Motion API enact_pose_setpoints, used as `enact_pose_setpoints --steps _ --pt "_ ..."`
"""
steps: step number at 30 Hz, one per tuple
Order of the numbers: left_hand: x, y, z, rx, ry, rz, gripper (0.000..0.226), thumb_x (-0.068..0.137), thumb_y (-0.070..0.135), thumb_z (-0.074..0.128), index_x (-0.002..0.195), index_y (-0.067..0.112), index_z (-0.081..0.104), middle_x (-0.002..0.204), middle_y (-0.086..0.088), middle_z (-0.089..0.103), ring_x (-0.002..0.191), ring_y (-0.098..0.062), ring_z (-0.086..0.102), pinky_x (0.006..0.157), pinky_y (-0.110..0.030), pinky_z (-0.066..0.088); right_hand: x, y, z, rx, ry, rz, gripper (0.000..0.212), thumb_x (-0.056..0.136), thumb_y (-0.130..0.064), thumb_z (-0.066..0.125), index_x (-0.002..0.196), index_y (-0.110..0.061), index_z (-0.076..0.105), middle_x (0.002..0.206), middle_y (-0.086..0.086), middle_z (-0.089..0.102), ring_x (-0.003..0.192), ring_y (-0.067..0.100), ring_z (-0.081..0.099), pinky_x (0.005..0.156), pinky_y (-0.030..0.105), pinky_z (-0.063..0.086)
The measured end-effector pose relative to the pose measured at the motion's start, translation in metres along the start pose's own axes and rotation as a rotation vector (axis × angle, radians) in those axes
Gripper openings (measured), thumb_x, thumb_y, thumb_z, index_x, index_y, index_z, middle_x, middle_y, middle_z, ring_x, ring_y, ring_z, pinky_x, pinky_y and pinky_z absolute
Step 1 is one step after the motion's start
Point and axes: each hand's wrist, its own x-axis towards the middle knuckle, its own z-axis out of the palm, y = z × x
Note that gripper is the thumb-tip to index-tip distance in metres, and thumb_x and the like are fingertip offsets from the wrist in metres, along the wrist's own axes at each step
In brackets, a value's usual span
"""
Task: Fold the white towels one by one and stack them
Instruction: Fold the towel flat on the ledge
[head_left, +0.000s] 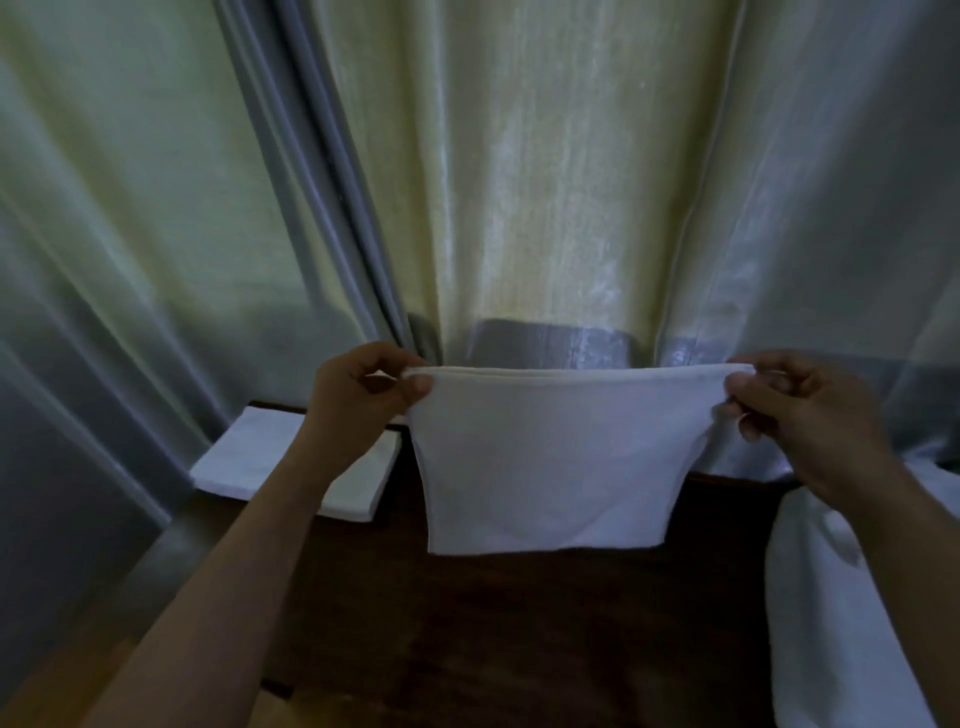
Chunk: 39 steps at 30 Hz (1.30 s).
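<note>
A white towel (550, 467) hangs doubled over in the air above a dark wooden table (519, 623). My left hand (363, 400) pinches its top left corner and my right hand (795, 410) pinches its top right corner, stretching the upper edge taut. Its lower edge hangs just above the tabletop. At the table's back left, partly behind my left forearm, lies a flat stack of folded white towels (239, 457). Loose white towels (841, 597) are heaped at the right edge of the table.
Pale, shiny curtains (519, 182) hang close behind the table across the whole view and reach down to its far edge. The near left corner of the table shows below my left forearm.
</note>
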Motion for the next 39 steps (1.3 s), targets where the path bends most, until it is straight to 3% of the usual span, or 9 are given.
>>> enact_pose_setpoints --steps 4,8,11,20,24,29,33,36,39 --pt "0.005 0.001 -0.006 0.022 -0.027 -0.061 0.007 0.087 0.006 0.075 0.091 0.008 0.07 0.085 -0.019 0.072 0.081 -0.041 0.072 0.066 -0.051 0.063 0.0 -0.013 0.002 0.025 -0.024 0.049 0.013 0.092 -0.005 0.07 0.104 -0.009 0.071 0.083 0.02 0.076 0.073 0.026 0.077 0.047 0.026 0.054" --pt "0.016 -0.002 -0.013 0.087 -0.062 -0.107 0.01 0.087 0.012 0.077 0.092 0.007 0.069 0.072 -0.009 0.069 0.058 -0.015 0.065 0.046 -0.027 0.057 0.0 -0.023 0.006 0.102 -0.041 0.113 0.01 0.092 0.003 0.066 0.097 -0.006 0.069 0.082 0.018 0.075 0.079 0.03 0.078 0.047 0.028 0.056" --pt "0.024 -0.004 -0.016 -0.042 -0.088 -0.179 0.017 0.08 0.023 0.077 0.089 0.011 0.068 0.066 0.003 0.07 0.059 -0.011 0.068 0.046 -0.03 0.058 0.001 -0.026 0.007 0.133 -0.036 0.148 0.009 0.092 0.003 0.067 0.099 -0.002 0.069 0.083 0.018 0.075 0.082 0.033 0.077 0.055 0.03 0.06" --pt "0.056 -0.015 0.0 -0.162 -0.092 -0.235 0.012 0.095 0.007 0.067 0.085 0.006 0.062 0.083 -0.011 0.064 0.072 -0.015 0.073 0.064 -0.032 0.064 0.022 -0.02 0.014 0.113 -0.032 0.211 0.025 0.085 -0.002 0.078 0.108 0.005 0.07 0.09 0.023 0.076 0.088 0.036 0.077 0.068 0.031 0.063" --pt "0.069 -0.028 0.002 -0.133 -0.169 -0.27 0.005 0.095 0.009 0.068 0.09 0.008 0.07 0.086 -0.01 0.069 0.078 -0.018 0.076 0.066 -0.031 0.063 0.032 -0.005 0.021 0.054 -0.026 0.246 0.011 0.088 -0.003 0.075 0.098 -0.002 0.071 0.083 0.021 0.077 0.082 0.035 0.077 0.062 0.029 0.062" --pt "0.085 -0.052 0.014 -0.087 -0.218 -0.383 0.01 0.094 0.01 0.069 0.089 0.003 0.065 0.088 -0.014 0.061 0.084 -0.028 0.07 0.069 -0.038 0.065 0.051 0.026 0.035 -0.002 0.009 0.342 0.005 0.092 -0.003 0.071 0.094 -0.004 0.066 0.082 0.023 0.072 0.075 0.035 0.077 0.051 0.029 0.059" --pt "0.097 -0.066 0.032 -0.054 -0.177 -0.405 0.016 0.098 0.01 0.064 0.102 -0.005 0.061 0.098 -0.018 0.058 0.088 -0.032 0.066 0.068 -0.032 0.064 0.067 0.049 0.043 -0.016 0.042 0.351 0.007 0.092 -0.003 0.07 0.096 -0.003 0.064 0.089 0.027 0.071 0.076 0.034 0.077 0.054 0.031 0.06" --pt "0.101 -0.068 0.039 -0.068 -0.156 -0.366 0.012 0.099 0.01 0.062 0.092 0.001 0.059 0.09 -0.013 0.056 0.088 -0.029 0.064 0.067 -0.026 0.063 0.075 0.055 0.043 0.013 0.066 0.292 0.012 0.092 -0.002 0.07 0.101 0.001 0.063 0.092 0.027 0.07 0.077 0.034 0.077 0.059 0.034 0.061" --pt "0.096 -0.069 0.037 -0.093 -0.138 -0.309 0.013 0.099 0.009 0.062 0.089 0.003 0.057 0.09 -0.015 0.055 0.09 -0.028 0.062 0.074 -0.029 0.063 0.07 0.054 0.038 0.005 0.07 0.208 0.016 0.093 -0.005 0.069 0.106 0.002 0.064 0.095 0.027 0.071 0.079 0.033 0.077 0.062 0.034 0.062"
